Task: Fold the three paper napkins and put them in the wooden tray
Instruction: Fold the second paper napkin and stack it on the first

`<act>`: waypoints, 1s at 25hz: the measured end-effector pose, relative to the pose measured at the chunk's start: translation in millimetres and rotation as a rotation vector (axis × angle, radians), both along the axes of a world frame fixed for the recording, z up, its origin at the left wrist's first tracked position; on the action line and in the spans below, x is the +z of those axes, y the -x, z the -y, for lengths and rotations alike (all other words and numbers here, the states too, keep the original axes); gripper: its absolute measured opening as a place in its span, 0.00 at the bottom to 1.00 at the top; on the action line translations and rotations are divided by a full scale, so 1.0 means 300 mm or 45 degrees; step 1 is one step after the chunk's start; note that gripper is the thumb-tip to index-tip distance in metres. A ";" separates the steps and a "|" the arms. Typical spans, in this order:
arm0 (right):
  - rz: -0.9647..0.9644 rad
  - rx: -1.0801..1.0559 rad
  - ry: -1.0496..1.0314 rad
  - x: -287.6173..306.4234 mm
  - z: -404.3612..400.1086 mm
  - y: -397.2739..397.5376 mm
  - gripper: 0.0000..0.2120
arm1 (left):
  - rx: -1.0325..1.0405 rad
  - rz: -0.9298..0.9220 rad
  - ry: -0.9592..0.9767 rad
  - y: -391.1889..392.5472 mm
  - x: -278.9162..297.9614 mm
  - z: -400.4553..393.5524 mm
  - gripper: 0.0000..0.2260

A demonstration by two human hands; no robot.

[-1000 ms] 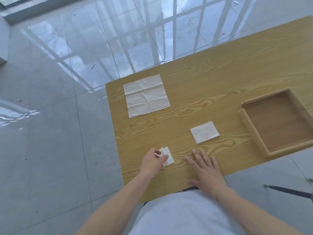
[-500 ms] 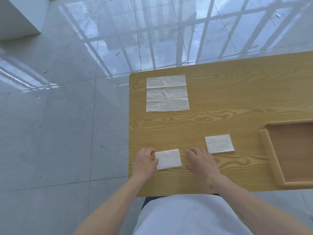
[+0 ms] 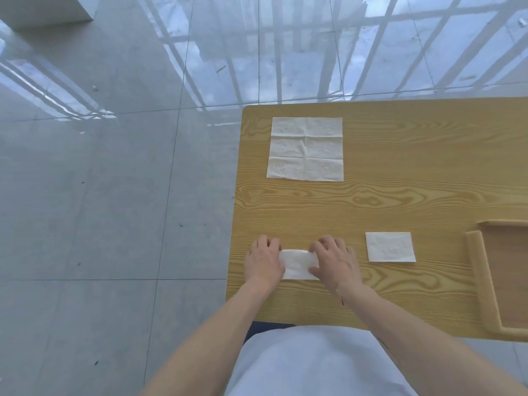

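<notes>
1. Glossy grey floor tiles [image 3: 114, 195] mirror window bars beyond a wood-grain counter [image 3: 400, 201].
2. Near the counter's front-left corner, a folded napkin [image 3: 298, 264] lies flat between both hands.
3. The left hand [image 3: 264, 260] rests curled fingers on the napkin's left end; whether they pinch it or only press it cannot be told.
4. The right hand [image 3: 334, 260] covers the right end, fingers bent on the far edge and thumb at the near edge, gripping the paper. Half a second ago this hand lay beside the napkin, not on it.
5. A second folded napkin [image 3: 390, 247] lies just right of the hands, close to the tray, where it was before.
6. An unfolded napkin [image 3: 305, 149] lies spread near the far-left corner, unchanged.
7. The wooden tray [image 3: 483, 281] sits at the right edge, partly out of view.
</notes>
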State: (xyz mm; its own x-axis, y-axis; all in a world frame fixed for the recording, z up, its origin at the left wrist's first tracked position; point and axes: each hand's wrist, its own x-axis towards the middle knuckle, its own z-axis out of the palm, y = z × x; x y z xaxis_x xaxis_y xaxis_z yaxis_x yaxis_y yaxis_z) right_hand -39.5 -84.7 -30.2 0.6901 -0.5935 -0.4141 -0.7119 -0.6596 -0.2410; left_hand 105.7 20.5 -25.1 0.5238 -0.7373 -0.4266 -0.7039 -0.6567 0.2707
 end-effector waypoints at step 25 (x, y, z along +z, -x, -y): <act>0.384 -0.546 -0.200 0.043 -0.176 0.080 0.13 | 0.134 -0.683 0.223 -0.091 0.002 -0.112 0.11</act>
State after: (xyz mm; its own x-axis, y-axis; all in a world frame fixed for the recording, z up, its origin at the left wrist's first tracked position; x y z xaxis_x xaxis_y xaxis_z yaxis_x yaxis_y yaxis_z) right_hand -63.4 -32.0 -17.2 0.5017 -0.7948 -0.3415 -0.7931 -0.2651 -0.5484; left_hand 132.9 54.2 -24.4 0.3422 -0.7766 -0.5290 -0.3711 -0.6289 0.6832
